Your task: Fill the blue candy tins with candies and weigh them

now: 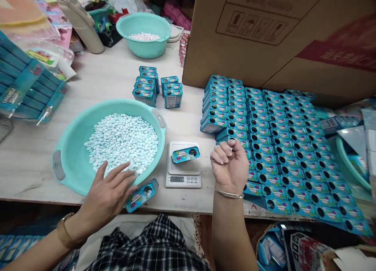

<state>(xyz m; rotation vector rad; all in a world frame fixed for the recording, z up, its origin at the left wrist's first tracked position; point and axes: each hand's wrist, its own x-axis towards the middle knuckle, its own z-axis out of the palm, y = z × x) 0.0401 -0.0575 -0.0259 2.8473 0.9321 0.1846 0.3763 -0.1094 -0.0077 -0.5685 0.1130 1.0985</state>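
Two hands in view, read left to right. Left hand (107, 194): fingers spread wide, flat on the white candies (123, 141) at the near edge of the teal basin (70, 145). A blue tin (141, 195) lies tilted at its thumb side, touching the basin's rim; cannot tell whether the thumb pins it.

Between the hands: a small scale (183, 173) on the worktop (111, 79), with a second tin (185, 154) lying flat on its pan.

Right hand (229, 163): raised, fingers curled shut, tips pinched together; contents, if any, hidden. Beyond and right of it, rows of tins (282, 145) stand close-packed.

Judgement: the tin looks light, stiff and glossy, so probably slippery. Best held across its long sides, round opening up. The candies look hard and smooth and likely to roll.
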